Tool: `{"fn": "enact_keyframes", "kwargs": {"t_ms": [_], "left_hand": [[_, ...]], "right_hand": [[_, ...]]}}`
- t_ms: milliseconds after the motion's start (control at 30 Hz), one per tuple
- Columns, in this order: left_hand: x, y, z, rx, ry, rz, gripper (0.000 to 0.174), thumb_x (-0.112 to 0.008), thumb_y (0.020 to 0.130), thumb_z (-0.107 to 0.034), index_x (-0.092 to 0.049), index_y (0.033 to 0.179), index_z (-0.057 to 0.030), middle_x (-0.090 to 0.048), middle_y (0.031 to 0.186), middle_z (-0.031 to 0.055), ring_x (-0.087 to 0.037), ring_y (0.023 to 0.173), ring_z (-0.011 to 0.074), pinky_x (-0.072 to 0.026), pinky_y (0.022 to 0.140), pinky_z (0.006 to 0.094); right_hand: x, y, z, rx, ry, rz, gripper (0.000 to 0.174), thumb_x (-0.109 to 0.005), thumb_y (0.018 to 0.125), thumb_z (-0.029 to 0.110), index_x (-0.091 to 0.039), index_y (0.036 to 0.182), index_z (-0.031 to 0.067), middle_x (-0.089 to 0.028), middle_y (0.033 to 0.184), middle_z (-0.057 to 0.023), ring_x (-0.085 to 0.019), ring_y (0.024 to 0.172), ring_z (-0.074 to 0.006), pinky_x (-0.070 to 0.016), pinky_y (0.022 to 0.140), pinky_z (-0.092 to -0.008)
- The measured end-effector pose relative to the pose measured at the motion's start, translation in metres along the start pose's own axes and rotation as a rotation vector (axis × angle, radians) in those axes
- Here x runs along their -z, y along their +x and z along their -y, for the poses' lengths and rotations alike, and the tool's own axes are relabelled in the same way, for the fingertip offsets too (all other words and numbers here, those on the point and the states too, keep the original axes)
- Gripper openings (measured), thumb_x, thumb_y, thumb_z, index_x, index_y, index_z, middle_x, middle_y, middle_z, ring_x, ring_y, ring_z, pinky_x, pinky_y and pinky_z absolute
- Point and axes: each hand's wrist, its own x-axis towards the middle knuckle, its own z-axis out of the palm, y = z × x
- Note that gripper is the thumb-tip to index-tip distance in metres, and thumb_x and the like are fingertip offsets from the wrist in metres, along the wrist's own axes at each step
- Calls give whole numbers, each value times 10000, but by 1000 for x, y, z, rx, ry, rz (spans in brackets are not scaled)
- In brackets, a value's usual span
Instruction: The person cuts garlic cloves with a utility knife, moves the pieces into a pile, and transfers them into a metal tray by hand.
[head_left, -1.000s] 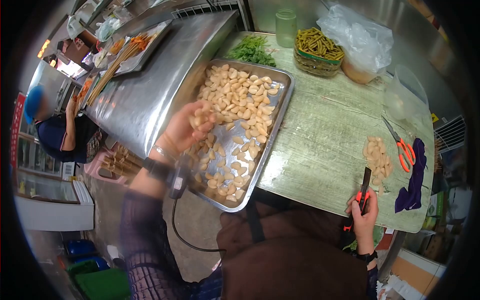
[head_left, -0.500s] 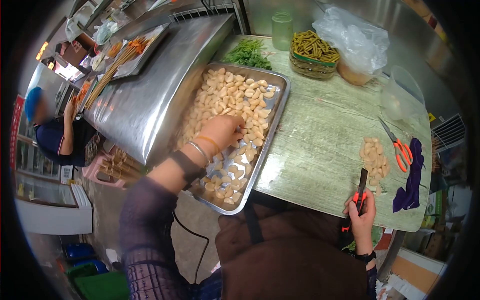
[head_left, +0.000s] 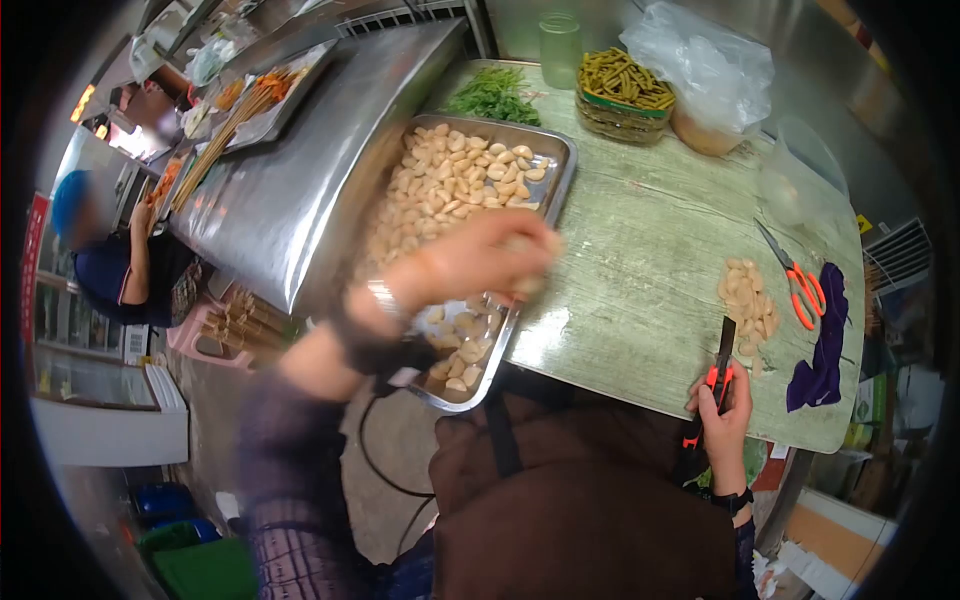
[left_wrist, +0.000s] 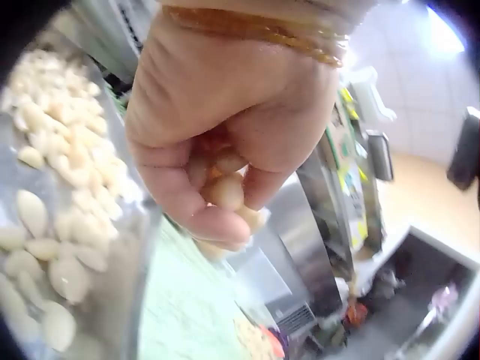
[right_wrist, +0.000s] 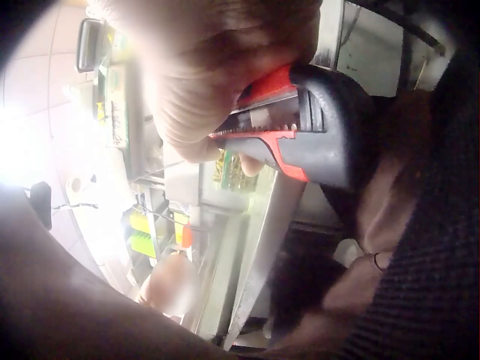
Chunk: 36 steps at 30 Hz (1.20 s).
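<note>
In the head view my left hand is over the right rim of the metal tray, fingers curled round several garlic cloves. The left wrist view shows cloves held between the fingers and thumb of the left hand. Many peeled garlic cloves lie in the tray. My right hand grips a red and black utility knife with its dark blade up, at the table's front edge. In the right wrist view the knife handle sits in the right hand.
A clove pile, orange-handled scissors and purple cloth lie on the green table. Behind are herbs, a container of green pieces, a plastic bag and a jar. Another person is at left.
My left hand first moved down among the cloves, then rose and moved right to the tray's edge with cloves in it. The right hand keeps its grip on the knife, nearly still.
</note>
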Motion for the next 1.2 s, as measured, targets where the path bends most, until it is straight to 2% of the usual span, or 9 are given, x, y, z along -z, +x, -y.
{"fn": "enact_keyframes", "kwargs": {"t_ms": [67, 100, 133, 367, 733, 900, 1033, 1100, 1200], "left_hand": [[-48, 26, -25, 44, 248, 23, 192, -661, 1028, -227, -669, 1106, -51, -695, 810, 78, -707, 723, 191, -584, 645, 323], [-70, 63, 17, -483, 669, -101, 212, -685, 970, -215, -688, 1086, -37, -737, 885, 189, -738, 824, 352, -597, 757, 416], [-95, 76, 7, -338, 722, -66, 242, -667, 932, -205, -704, 1088, -25, -727, 928, 261, -704, 918, 452, -578, 841, 476], [-163, 125, 43, -458, 1131, -161, 148, -653, 902, -147, -741, 987, -65, -661, 1057, 176, -720, 948, 363, -611, 793, 444], [-148, 89, 31, -474, 1128, -226, 203, -742, 835, -176, -737, 1013, -79, -636, 1092, 117, -661, 1062, 322, -596, 821, 419], [-87, 40, 22, -550, 1026, -508, 190, -706, 851, -123, -696, 1032, -67, -659, 1041, 130, -678, 974, 356, -584, 814, 444], [19, -50, 65, -130, 1327, -866, 142, -627, 851, -25, -657, 986, -55, -684, 973, 157, -703, 867, 374, -585, 722, 461], [43, -75, 94, 309, 1381, -903, 73, -641, 890, -65, -678, 953, -62, -688, 953, 157, -720, 854, 352, -596, 725, 454], [57, -94, 138, 358, 1421, -907, 75, -666, 897, -133, -683, 933, -69, -688, 938, 159, -716, 852, 359, -596, 731, 454]], "right_hand": [[1, 0, -4, 7, 6, -1, 501, -630, 987, -18, -447, 1453, -21, -649, 949, -83, -635, 787, -131, -555, 718, -292], [1, 0, -5, -2, 9, -4, 502, -630, 987, -19, -446, 1454, -20, -648, 946, -82, -634, 784, -132, -554, 716, -291], [2, 0, -6, -7, 13, -6, 503, -630, 987, -20, -446, 1455, -18, -648, 944, -81, -632, 780, -132, -553, 715, -290], [9, 0, -12, 28, 6, 24, 513, -631, 986, -23, -438, 1461, -12, -641, 975, -91, -625, 784, -136, -554, 713, -286], [9, 0, -17, 35, 15, 17, 502, -633, 986, -24, -443, 1450, -7, -636, 989, -94, -622, 782, -137, -547, 709, -283], [8, 0, -13, 23, 12, 18, 494, -626, 989, -23, -445, 1448, -7, -636, 984, -92, -621, 785, -135, -545, 717, -285], [5, -1, -9, 36, 9, 22, 500, -628, 991, -12, -442, 1456, -7, -638, 979, -91, -622, 786, -136, -545, 722, -287], [6, -1, -9, 10, 11, 17, 507, -634, 991, -3, -441, 1460, -7, -640, 977, -91, -623, 788, -138, -544, 722, -286], [5, -1, -9, -2, 9, 12, 514, -640, 989, 5, -441, 1463, -7, -643, 974, -91, -624, 788, -139, -545, 721, -286]]}}
